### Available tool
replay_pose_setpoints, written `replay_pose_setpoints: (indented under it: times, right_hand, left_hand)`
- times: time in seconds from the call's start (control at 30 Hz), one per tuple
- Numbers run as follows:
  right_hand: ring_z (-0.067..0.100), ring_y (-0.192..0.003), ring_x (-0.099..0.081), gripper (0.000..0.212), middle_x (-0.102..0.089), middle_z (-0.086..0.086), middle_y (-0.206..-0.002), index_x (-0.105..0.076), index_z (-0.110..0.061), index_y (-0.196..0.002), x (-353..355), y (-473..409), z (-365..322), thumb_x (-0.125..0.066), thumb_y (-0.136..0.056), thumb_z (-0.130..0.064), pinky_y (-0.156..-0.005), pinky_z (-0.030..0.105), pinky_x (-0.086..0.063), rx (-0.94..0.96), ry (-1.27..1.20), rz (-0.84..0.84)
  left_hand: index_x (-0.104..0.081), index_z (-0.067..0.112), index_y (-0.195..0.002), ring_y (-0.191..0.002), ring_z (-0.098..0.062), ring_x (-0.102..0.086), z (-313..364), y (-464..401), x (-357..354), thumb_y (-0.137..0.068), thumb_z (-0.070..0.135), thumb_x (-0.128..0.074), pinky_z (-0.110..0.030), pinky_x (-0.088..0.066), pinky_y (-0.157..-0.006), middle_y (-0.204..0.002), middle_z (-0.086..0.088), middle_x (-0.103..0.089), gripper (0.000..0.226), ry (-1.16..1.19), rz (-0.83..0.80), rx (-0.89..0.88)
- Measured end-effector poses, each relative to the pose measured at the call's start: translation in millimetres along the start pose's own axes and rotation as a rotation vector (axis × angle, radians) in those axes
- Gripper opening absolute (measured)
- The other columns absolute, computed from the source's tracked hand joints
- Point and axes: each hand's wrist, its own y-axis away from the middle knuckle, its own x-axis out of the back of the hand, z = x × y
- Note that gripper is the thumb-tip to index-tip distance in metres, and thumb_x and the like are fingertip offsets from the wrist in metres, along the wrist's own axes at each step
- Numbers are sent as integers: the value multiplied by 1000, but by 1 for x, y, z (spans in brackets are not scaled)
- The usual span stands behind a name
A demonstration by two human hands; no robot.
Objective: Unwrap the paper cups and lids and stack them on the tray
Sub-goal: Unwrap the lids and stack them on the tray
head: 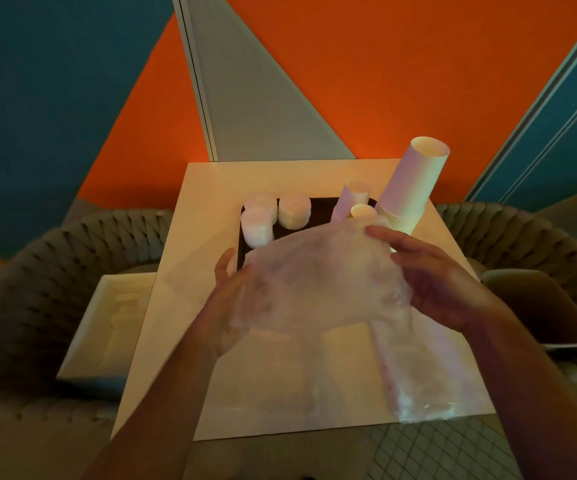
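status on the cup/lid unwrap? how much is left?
Looks done: three lid stacks and the cup stacks stand on the dark tray. In hand: left hand and right hand hold a clear plastic wrapper, apparently empty. Left: discarding it; no wrapped items visible.

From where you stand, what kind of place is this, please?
Probably a café or lounge corner, not a home kitchen. A small square table carries a dark tray with stacked paper cups and lids, woven armchairs stand around it, and the wall has bold orange and teal panels.
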Motion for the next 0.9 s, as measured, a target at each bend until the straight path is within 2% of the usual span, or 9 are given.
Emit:
replay_pose_setpoints:
  times: [0.13, 0.2, 0.33, 0.4, 0.5, 0.57, 0.67, 0.77, 0.9]
  right_hand:
    - [28, -116, -66, 65, -63, 3, -138, -64, -25, -136, -7, 2, -3, -83, -77, -44, -81, 44, -60, 35, 30, -22]
    - [28, -120, -65, 84, -63, -1, -137, -60, -23, -139, -8, 5, -3, -95, -63, -32, -84, 43, -61, 65, 59, 1]
    - [39, -126, -59, 94, -64, -17, -131, -47, -26, -148, -11, 8, -4, -81, -64, -2, -93, 59, -54, 75, 103, 22]
    - [45, -125, -58, 101, -62, -19, -135, -41, -31, -153, -9, 10, -5, -84, -67, 0, -95, 66, -47, 52, 120, -35]
    - [50, -116, -62, 120, -58, -21, -140, -33, -44, -154, -6, 13, -7, -98, -58, -12, -79, 57, -60, -12, 175, -123]
    - [49, -115, -63, 122, -57, -28, -138, -28, -49, -154, -8, 14, -6, -95, -63, -4, -72, 50, -63, -21, 189, -125]
    - [37, -122, -63, 124, -49, -45, -132, -22, -53, -153, -13, 15, -7, -80, -65, 14, -87, 56, -59, -19, 262, -119]
    - [27, -125, -62, 131, -44, -51, -131, -16, -56, -153, -14, 16, -9, -87, -60, 4, -97, 57, -54, -60, 390, -131]
    - [21, -130, -58, 136, -32, -50, -141, -14, -65, -150, -10, 16, -6, -96, -59, -5, -100, 53, -54, -123, 503, -139]
  left_hand:
    - [-56, 26, -138, -120, -38, -61, -9, 5, 6, -80, 55, -66, -56, -55, -84, -142, -12, -58, 66, -34, -161, 82]
    - [-46, 27, -148, -127, -39, -58, -9, -1, 16, -91, 48, -67, -59, -54, -88, -147, -14, -52, 64, 62, -255, 37]
    - [-42, 45, -147, -118, -36, -65, 17, 3, 29, -59, 5, -93, -43, -62, -69, -140, -11, -59, 109, 132, -313, -38]
    - [-64, 30, -131, -110, -30, -69, 31, 7, 32, -47, 10, -100, -35, -62, -67, -131, -11, -66, 94, 47, -360, -67]
    - [-78, 20, -107, -106, -21, -71, 47, 13, 37, -42, 31, -102, -30, -62, -71, -124, -7, -70, 71, -93, -324, -122]
    - [-74, 18, -115, -110, -23, -69, 54, 15, 42, -53, 35, -97, -38, -63, -75, -130, -7, -67, 69, -127, -325, -93]
    - [-64, 24, -130, -113, -28, -68, 63, 21, 46, -54, 24, -97, -44, -62, -75, -137, -3, -61, 84, -304, -328, -57]
    - [-59, 39, -134, -111, -32, -66, 74, 26, 51, -70, -6, -82, -37, -60, -66, -146, 0, -50, 81, -533, -321, -90]
    - [-49, 45, -141, -117, -31, -61, 86, 30, 62, -72, -7, -81, -40, -61, -68, -151, 15, -38, 92, -626, -397, -34]
